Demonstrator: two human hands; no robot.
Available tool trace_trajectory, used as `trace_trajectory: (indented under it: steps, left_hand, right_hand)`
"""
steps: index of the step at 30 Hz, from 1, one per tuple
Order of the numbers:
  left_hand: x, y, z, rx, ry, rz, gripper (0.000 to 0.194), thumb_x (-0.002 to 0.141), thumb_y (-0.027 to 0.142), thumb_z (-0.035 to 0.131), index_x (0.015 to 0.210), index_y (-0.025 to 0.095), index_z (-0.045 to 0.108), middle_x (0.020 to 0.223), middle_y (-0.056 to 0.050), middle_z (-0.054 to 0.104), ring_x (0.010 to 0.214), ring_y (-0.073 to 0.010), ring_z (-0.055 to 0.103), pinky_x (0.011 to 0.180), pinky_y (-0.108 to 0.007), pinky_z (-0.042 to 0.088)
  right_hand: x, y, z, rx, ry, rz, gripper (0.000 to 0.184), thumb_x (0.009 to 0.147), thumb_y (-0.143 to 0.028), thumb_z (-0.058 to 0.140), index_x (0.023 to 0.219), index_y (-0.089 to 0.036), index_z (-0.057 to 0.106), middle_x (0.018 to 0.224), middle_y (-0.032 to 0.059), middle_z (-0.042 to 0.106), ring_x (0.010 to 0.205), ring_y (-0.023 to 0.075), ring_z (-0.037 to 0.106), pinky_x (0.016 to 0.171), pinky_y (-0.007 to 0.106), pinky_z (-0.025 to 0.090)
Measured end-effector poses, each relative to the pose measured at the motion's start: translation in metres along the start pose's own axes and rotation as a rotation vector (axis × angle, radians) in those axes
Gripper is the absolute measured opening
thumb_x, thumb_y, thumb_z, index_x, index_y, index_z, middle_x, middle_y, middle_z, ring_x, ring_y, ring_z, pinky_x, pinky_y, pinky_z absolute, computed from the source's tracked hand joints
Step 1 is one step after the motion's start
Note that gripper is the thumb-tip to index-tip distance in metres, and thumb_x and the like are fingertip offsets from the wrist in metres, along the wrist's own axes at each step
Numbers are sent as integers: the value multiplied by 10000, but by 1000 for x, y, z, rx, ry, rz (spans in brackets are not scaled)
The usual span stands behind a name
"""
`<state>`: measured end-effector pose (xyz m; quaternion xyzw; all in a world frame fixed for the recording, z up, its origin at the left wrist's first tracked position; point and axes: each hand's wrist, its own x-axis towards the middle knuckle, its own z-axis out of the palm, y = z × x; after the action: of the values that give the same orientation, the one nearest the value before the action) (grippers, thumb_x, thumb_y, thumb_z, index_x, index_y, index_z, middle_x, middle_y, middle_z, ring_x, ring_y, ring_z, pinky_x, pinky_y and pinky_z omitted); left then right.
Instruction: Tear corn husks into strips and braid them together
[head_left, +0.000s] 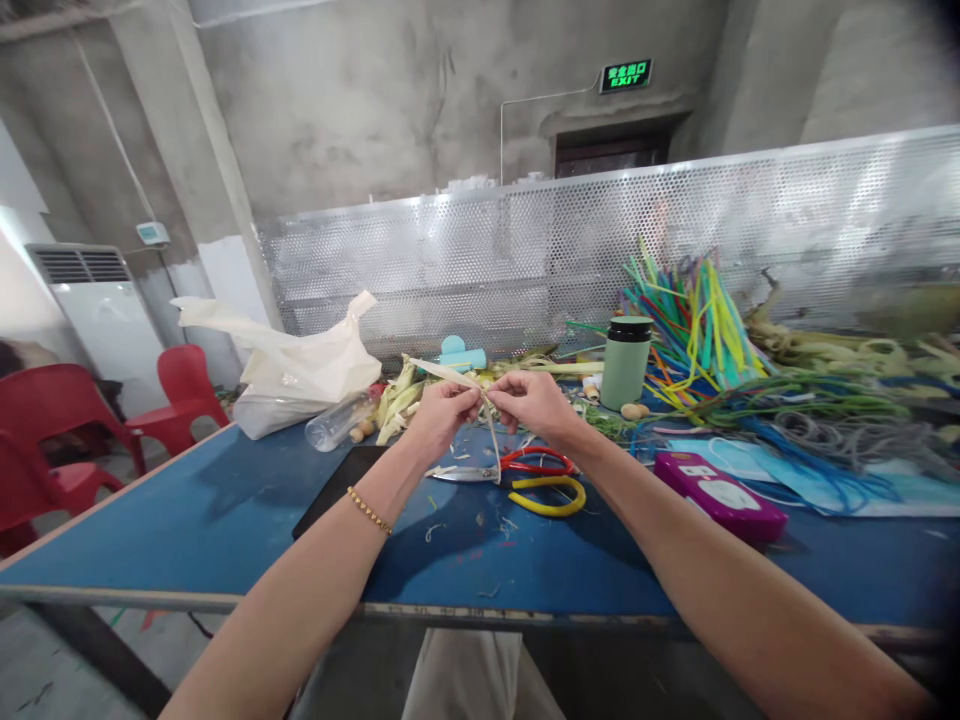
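Observation:
My left hand [444, 412] and my right hand [534, 402] meet above the middle of the table, fingertips pinched close together. Between them runs a pale dry husk strip [442, 371], which looks like corn husk. One end sticks out to the upper left, and a thin tail hangs down below my fingers. Beneath the hands lie scissors [469, 474] with one red and one yellow handle loop. A heap of pale green husks [401, 402] lies just beyond my left hand. The exact spot where the fingers grip is small and partly hidden.
A white plastic bag [300, 365] and a clear bottle [330, 432] stand left on the blue table [225, 520]. Rightward are a green flask [626, 365], a purple box [718, 497], colourful strips [697, 325] and coiled cords [832, 440]. A perforated metal panel [450, 265] borders the back.

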<state>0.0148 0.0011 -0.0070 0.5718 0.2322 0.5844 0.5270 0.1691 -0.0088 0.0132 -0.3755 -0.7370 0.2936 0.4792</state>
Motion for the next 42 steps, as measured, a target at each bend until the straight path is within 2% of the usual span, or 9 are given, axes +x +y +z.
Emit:
trace_trajectory:
  steps: [6,10,14,28,34,37,39,40,42]
  left_hand:
    - [-2,0,3,-50,3,-33,141,657,158,723,620,91,605,574,-13,525,504,-73,449,515,-240,317]
    - [-3,3,5,-80,27,-45,131,647,153,727,631,88,614,581,-19,539,512,-76,459,527,-245,327]
    - [-3,6,6,-87,43,-55,114,643,143,721,646,80,626,586,-23,552,508,-77,464,533,-249,330]
    - [-2,5,5,-113,44,-61,124,631,153,731,638,79,631,574,-21,554,506,-78,469,530,-244,334]
    - [-2,5,4,-84,5,-34,213,592,209,794,652,67,647,581,-18,559,504,-65,445,523,-235,320]
    - [0,3,2,-50,-4,-36,249,590,250,804,649,68,644,563,-4,531,494,-59,424,503,-232,294]
    - [0,2,0,6,1,-35,266,605,281,799,640,76,632,540,6,508,484,-60,418,487,-231,275]
    - [0,1,-1,40,5,-36,270,614,292,794,645,79,630,537,6,509,482,-62,422,484,-230,273]
    - [-1,1,-2,101,1,-46,268,634,304,780,678,83,636,541,-3,529,482,-70,444,485,-230,285]
  right_hand:
    - [-1,-5,2,-20,43,21,102,719,-247,615,723,-145,609,462,-41,537,358,72,444,353,187,352]
    - [2,-1,1,-25,48,-38,142,714,-288,612,734,-148,618,454,-48,515,368,70,408,372,197,308]
    - [3,2,1,-30,62,-88,183,721,-321,610,742,-140,631,456,-49,497,395,69,398,403,200,305]
    - [3,5,4,-78,99,-96,224,749,-356,608,752,-135,645,481,-33,525,420,78,416,430,209,330]
    - [3,4,-4,-105,47,-80,239,803,-371,558,712,-155,598,456,-24,521,399,102,468,426,227,374]
    - [6,4,-10,-221,144,-103,214,817,-336,543,729,-157,620,545,16,594,458,123,535,471,245,426]
    - [7,5,-12,-303,230,-186,167,801,-298,565,761,-156,644,724,60,669,538,124,576,518,249,457]
    - [7,5,-13,-304,224,-205,162,801,-293,570,804,-156,656,803,72,683,550,120,583,521,248,463]
    - [7,6,-11,-226,108,-158,212,816,-316,564,926,-162,659,811,67,684,501,112,576,468,243,454]
